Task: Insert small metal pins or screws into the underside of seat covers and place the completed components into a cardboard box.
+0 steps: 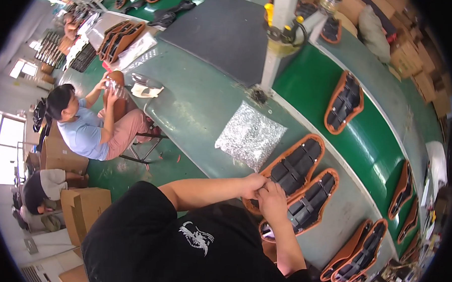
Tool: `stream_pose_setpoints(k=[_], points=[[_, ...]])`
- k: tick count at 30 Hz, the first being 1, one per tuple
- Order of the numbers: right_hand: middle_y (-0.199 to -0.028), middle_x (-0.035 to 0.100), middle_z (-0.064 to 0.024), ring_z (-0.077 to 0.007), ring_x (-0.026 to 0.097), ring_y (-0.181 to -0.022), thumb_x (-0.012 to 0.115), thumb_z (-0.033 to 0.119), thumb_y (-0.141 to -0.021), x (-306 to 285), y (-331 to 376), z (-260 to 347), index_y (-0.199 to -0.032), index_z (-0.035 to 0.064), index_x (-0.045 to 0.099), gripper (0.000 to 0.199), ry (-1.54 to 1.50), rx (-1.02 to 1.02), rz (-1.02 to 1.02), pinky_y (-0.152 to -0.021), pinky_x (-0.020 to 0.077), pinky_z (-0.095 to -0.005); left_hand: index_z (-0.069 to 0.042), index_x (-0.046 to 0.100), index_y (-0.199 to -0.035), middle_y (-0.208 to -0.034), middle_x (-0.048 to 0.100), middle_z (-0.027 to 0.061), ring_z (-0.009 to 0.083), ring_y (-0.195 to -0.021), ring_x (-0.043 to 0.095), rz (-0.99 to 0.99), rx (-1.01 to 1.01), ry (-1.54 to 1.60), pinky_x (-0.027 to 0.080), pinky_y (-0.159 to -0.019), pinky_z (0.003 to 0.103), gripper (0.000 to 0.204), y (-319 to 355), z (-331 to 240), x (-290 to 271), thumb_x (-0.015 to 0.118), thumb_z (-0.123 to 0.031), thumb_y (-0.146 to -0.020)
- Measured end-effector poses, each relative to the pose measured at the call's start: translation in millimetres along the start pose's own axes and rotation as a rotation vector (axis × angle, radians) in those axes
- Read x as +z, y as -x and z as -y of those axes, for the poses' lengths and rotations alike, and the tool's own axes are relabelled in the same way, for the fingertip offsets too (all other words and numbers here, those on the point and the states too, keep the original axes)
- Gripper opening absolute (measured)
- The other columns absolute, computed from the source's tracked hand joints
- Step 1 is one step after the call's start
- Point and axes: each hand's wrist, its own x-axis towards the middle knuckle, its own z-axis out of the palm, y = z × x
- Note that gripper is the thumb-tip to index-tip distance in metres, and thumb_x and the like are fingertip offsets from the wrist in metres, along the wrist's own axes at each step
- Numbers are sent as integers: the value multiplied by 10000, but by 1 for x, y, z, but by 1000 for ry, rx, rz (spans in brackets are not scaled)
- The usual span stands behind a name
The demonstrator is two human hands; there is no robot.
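Note:
Two long brown shells with padded-looking rims and black inner parts lie side by side in front of me: a farther shell [293,166] and a nearer shell [313,201]. My left hand [254,185] and my right hand [273,199] meet over the lower end of the farther shell. The fingers of both are closed and pressed close together. Whatever they pinch is too small or hidden to make out. Just beyond them lies a clear bag of small silvery pieces [251,134].
A green conveyor belt [309,81] with more brown shells [344,102] runs beyond the bench. Two shells [361,252] stand at right. A white post [281,22] rises behind a dark mat [215,34]. A seated co-worker [88,130] handles a brown piece at left.

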Motion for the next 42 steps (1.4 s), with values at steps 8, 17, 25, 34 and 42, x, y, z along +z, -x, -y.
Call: stream_pose_setpoints(k=[8,17,25,34,42], points=[[-882,657,-136,-356,622,-878,689,60,-827,5,-14,-18,-896,53,645,82,-240,2,67,-805,509,-469,-62,622,-1092,-975,684,56,208,-902,680,68,69,78,594,-778,408,182,-1,0,-18,537,-217,-1049],[-860,676,0,-72,615,-774,707,55,-926,-4,-33,-68,-992,-16,670,104,-759,502,-41,-731,523,-235,-23,673,-1049,-864,660,75,195,-802,668,128,123,-196,595,-762,372,179,-4,-15,-24,633,-190,-997],[-969,642,-91,-178,634,-855,651,43,-961,-16,-32,-108,-1087,-37,703,157,-365,425,-204,-781,517,-287,-48,684,-940,-733,613,36,157,-645,613,6,133,-291,525,-578,329,101,-7,-23,-27,660,-145,-952],[-946,687,-58,-126,627,-836,713,118,-943,-10,-31,-159,-1069,-31,672,199,-358,589,-160,-771,529,-283,-33,656,-935,-744,622,69,197,-646,624,52,115,-218,553,-608,370,98,-14,-25,-36,669,-122,-897],[-997,749,-106,-213,715,-925,655,147,-965,-16,-56,-152,-1076,20,726,183,-250,516,-140,-877,562,-340,-33,687,-958,-814,645,77,165,-724,625,203,116,-306,531,-641,321,200,-12,-9,-61,700,-232,-952]])
